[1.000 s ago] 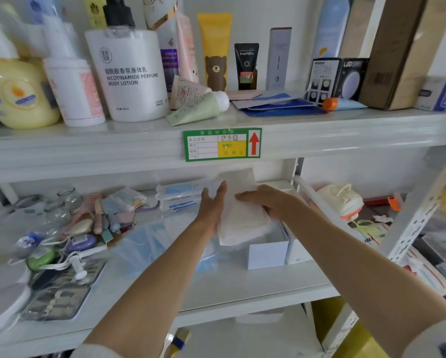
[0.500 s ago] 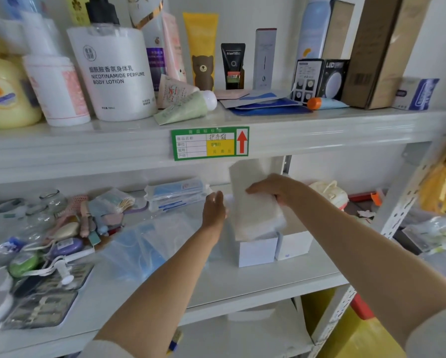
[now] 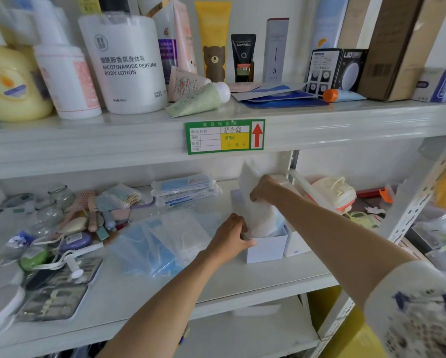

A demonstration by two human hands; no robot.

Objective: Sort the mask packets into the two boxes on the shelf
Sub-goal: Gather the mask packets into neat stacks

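Note:
Two small white boxes stand side by side on the middle shelf: the left box (image 3: 267, 248) and the right box (image 3: 297, 245). A white mask packet (image 3: 258, 213) stands upright with its lower end inside the left box. My right hand (image 3: 264, 188) grips the packet near its top. My left hand (image 3: 232, 235) holds the left box's near left corner and touches the packet's lower edge. Loose blue and white mask packets (image 3: 165, 239) lie in a pile on the shelf to the left of the boxes. More blue packets (image 3: 184, 188) are stacked at the back.
Combs, soaps, small jars and a nail kit (image 3: 54, 301) crowd the shelf's left end. The upper shelf edge with a green price label (image 3: 224, 136) hangs just above the boxes. A cream mask-like item (image 3: 333, 192) sits right of the shelf post (image 3: 291, 164).
The white packet went from lying flat over the box to standing upright and sinking into the left box. My left hand moved from the packet's side down to the box corner.

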